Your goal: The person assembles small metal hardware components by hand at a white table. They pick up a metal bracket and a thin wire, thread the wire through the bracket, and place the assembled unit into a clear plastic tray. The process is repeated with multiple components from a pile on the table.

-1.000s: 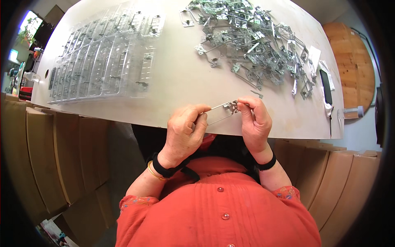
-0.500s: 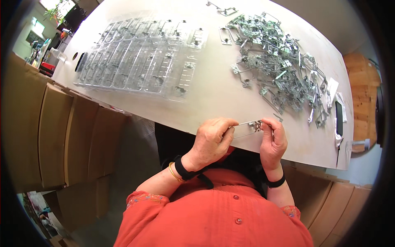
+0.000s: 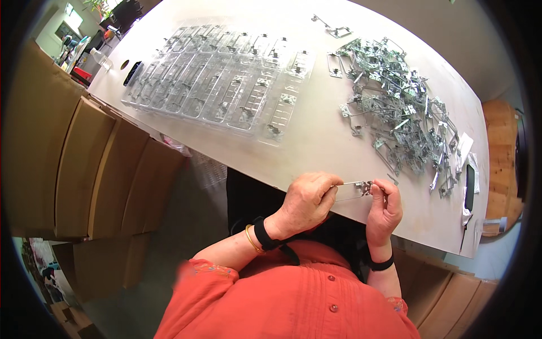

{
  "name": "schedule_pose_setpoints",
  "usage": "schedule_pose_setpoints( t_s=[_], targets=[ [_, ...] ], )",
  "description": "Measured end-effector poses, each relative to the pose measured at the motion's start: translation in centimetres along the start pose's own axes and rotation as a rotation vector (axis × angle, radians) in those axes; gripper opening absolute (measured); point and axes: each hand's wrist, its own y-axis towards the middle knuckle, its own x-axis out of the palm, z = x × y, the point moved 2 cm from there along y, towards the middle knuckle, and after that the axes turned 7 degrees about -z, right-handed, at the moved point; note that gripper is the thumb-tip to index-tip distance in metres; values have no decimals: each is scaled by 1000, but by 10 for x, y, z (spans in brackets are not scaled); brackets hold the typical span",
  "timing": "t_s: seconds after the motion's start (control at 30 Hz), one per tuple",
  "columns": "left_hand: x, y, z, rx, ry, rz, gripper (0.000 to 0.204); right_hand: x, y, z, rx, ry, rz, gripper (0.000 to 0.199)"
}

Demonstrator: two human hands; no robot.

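Between my two hands, above the table's near edge, is a metal wire bracket (image 3: pixel 351 191) with long thin rods and a small plate at its right end. My left hand (image 3: pixel 309 202) pinches the rod end, its fingers closed. The thumb and fingertips of my right hand (image 3: pixel 385 209) are closed on the plate end. Beyond my right hand lies a large tangled pile of similar metal brackets (image 3: pixel 403 107). Clear plastic trays (image 3: pixel 217 85), their long compartments holding brackets, stand at the far left of the table.
The pale table (image 3: pixel 316 141) spans the view. Near its right edge lie a dark phone-like object (image 3: pixel 469 188) and white wrapping scraps (image 3: pixel 464 148). Cardboard boxes (image 3: pixel 79 164) line the left side. A round wooden stool top (image 3: pixel 500 164) stands beyond the right edge.
The whole view has shifted, so table and hands appear lower and further right. Both hands keep hold of the same bracket, with little change in their grip.
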Motion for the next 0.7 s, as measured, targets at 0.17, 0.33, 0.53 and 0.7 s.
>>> schedule_pose_setpoints(
  t_s=[0.17, 0.33, 0.53, 0.7],
  targets=[
    [0, -1, 0, -10, 19, -11, 15, 0, -1, -3, 11, -38, 2, 12],
    [0, -2, 0, -9, 22, -10, 15, -1, -1, 0, -2, -8, -11, 12],
    [1, -2, -2, -16, 26, -21, 15, 0, 0, -3, 18, -26, -5, 10],
    [1, -4, -2, -20, 40, -45, 15, -1, -1, 2, 0, -3, -8, 11]
  ],
)
